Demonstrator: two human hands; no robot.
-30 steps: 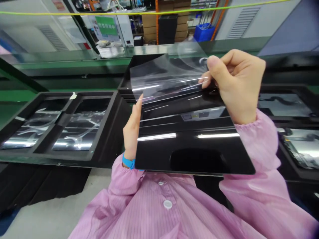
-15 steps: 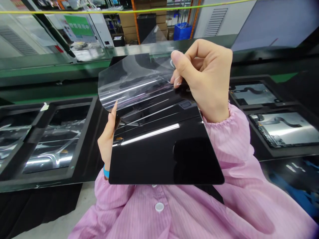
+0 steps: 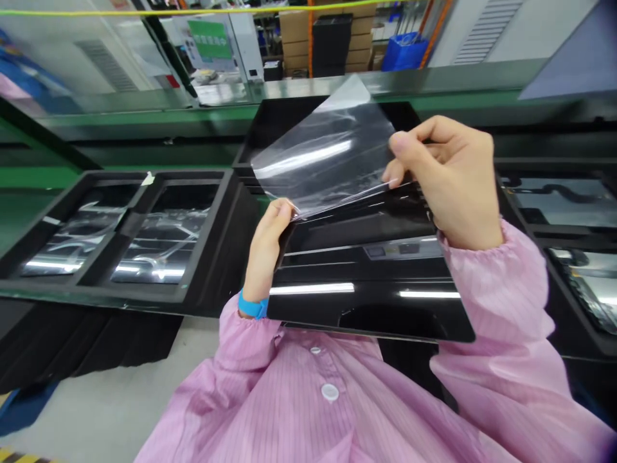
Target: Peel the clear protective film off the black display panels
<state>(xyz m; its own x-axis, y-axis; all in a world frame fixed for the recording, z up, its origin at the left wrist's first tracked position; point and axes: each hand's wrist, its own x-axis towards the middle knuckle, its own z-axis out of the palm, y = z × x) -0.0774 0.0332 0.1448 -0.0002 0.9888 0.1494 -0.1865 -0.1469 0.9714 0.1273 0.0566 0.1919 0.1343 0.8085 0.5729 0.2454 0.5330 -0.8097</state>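
Note:
A glossy black screen panel point(image 3: 357, 276) is held up in front of my chest, tilted, with ceiling lights mirrored in it. My left hand point(image 3: 267, 247) grips its left edge, the thumb close to the near left corner of a clear plastic film point(image 3: 332, 148). That film rises beyond the panel's far edge, its lower edge running along the panel. Between thumb and fingers, my right hand point(image 3: 446, 177) pinches the film's right side above the panel's far right corner. Whether the film still touches the panel there, I cannot tell. My left fingertips are hidden behind the panel.
To the left, a black foam tray point(image 3: 186, 257) holds film-covered panels in two compartments. Another black tray point(image 3: 535, 235) on the right holds screens with silvery backs. A black box point(image 3: 274, 122) stands behind the film. A yellow-green cord point(image 3: 216, 11) crosses overhead.
The film has gone from curling back over the panel to standing flatter beyond it. My left thumb has moved to the film's near corner. The whole view has shifted left.

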